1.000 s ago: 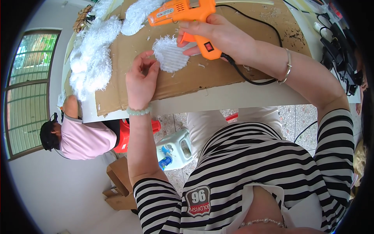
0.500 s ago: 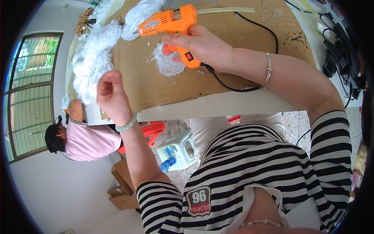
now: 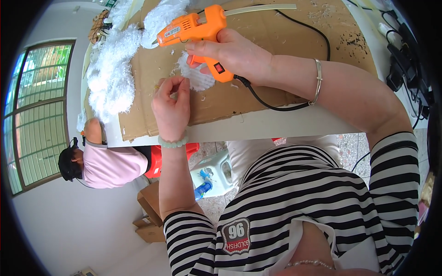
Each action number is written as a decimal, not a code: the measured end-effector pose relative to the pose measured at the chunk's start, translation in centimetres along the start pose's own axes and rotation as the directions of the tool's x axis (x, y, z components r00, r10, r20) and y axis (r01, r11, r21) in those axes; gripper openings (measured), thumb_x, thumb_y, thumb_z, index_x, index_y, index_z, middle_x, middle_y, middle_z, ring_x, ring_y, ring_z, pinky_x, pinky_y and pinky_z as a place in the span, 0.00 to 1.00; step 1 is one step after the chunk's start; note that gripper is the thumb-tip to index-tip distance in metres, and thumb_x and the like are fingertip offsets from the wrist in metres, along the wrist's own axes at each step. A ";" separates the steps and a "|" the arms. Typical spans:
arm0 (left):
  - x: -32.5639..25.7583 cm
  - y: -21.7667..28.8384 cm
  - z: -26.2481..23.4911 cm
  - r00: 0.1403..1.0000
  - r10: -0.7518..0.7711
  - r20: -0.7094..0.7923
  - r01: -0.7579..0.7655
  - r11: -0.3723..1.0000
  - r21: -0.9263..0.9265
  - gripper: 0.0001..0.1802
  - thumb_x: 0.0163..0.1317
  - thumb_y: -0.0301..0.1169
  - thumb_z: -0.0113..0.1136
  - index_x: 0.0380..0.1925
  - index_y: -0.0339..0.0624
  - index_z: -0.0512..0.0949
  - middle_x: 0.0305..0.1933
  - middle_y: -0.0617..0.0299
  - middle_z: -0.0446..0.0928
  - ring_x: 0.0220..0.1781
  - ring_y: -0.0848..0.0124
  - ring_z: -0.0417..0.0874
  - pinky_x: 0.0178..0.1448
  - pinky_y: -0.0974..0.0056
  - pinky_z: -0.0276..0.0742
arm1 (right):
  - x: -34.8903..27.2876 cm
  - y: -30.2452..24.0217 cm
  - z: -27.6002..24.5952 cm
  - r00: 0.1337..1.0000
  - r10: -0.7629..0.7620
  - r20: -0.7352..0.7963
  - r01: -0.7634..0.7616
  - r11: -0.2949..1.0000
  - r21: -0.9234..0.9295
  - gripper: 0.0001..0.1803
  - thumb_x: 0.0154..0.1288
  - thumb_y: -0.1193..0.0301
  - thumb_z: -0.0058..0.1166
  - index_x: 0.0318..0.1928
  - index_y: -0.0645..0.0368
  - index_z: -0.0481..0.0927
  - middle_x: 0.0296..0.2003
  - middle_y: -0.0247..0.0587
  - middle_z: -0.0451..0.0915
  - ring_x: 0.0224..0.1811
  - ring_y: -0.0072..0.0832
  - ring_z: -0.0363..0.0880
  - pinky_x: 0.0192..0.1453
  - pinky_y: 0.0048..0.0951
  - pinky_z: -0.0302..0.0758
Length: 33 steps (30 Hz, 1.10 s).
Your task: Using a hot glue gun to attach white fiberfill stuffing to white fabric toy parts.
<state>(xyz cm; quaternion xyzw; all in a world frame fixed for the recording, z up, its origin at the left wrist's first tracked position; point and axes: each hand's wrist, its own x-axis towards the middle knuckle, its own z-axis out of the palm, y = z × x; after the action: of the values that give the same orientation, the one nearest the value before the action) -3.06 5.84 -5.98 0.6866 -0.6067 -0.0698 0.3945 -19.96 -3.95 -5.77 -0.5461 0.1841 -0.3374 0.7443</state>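
Observation:
My right hand (image 3: 237, 53) is wrapped round the handle of an orange hot glue gun (image 3: 198, 28), its nozzle pointing left. A pale glue stick (image 3: 262, 9) sticks out of the gun's back end, and a black cord leaves the handle. Below the gun, a small white fluffy piece (image 3: 200, 79) lies on a cardboard sheet (image 3: 248, 103), partly covered by the gun and fingers. My left hand (image 3: 171, 108) is closed in a pinch at this piece's lower left edge; whether it touches the piece or holds anything, I cannot tell.
White fluffy material (image 3: 113, 76) is heaped along the table's left side, with another fluffy clump (image 3: 161, 20) by the nozzle. Black adapters and cables (image 3: 405, 69) lie at the right. A person in a pink top (image 3: 115, 165) sits at the left. Under the table stands a pale stool (image 3: 214, 172).
My left hand has moved right, from beside the fluffy heap to the small white piece, still pinched. The glue gun has shifted slightly left in my right hand.

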 end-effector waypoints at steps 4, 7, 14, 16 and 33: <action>0.4 0.7 0.3 0.987 0.103 0.124 -0.117 0.988 0.104 0.04 0.56 0.20 0.55 0.30 0.33 0.78 0.26 0.56 0.75 0.28 0.68 0.76 0.36 0.67 0.72 | 0.2 0.4 -0.2 1.000 -0.022 -0.019 0.023 0.999 0.037 0.21 0.64 0.56 0.52 0.49 0.60 0.73 0.36 0.29 0.75 0.35 0.15 0.70 0.36 0.21 0.68; 0.1 0.4 -0.2 0.994 0.040 0.106 -0.038 0.999 -0.019 0.07 0.54 0.17 0.56 0.34 0.33 0.78 0.27 0.58 0.76 0.31 0.68 0.77 0.39 0.68 0.73 | -0.1 -0.1 -0.2 1.000 -0.003 0.005 0.003 0.999 0.034 0.22 0.65 0.57 0.52 0.50 0.61 0.72 0.38 0.30 0.75 0.39 0.17 0.72 0.40 0.22 0.72; -1.6 0.7 -1.5 0.981 0.180 0.071 -0.190 0.964 0.188 0.13 0.48 0.16 0.61 0.35 0.37 0.76 0.31 0.58 0.75 0.34 0.63 0.78 0.40 0.63 0.74 | 0.0 0.2 -0.4 1.000 0.001 0.019 -0.002 0.999 0.046 0.24 0.64 0.57 0.52 0.53 0.61 0.70 0.41 0.33 0.75 0.45 0.20 0.74 0.49 0.27 0.75; -1.6 1.2 -1.1 0.959 0.266 0.095 -0.282 0.924 0.258 0.13 0.47 0.17 0.62 0.34 0.38 0.76 0.32 0.57 0.75 0.35 0.62 0.77 0.40 0.62 0.73 | 0.0 0.1 -0.4 0.999 0.034 0.026 -0.035 0.999 0.032 0.24 0.64 0.57 0.52 0.53 0.61 0.71 0.42 0.33 0.75 0.45 0.20 0.74 0.49 0.27 0.75; 1.4 0.5 0.3 0.987 0.160 0.024 -0.161 0.986 0.053 0.05 0.58 0.22 0.56 0.35 0.38 0.75 0.26 0.59 0.77 0.28 0.69 0.78 0.42 0.68 0.73 | -0.3 -0.1 -0.3 0.999 0.047 0.015 -0.048 0.997 0.066 0.21 0.65 0.58 0.52 0.50 0.61 0.72 0.41 0.33 0.76 0.43 0.18 0.75 0.46 0.25 0.76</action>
<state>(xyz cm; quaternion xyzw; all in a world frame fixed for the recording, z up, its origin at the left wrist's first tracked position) -3.28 4.50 -5.39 0.6454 -0.6655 -0.0280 0.3740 -20.41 -3.99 -5.84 -0.5186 0.1809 -0.3219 0.7711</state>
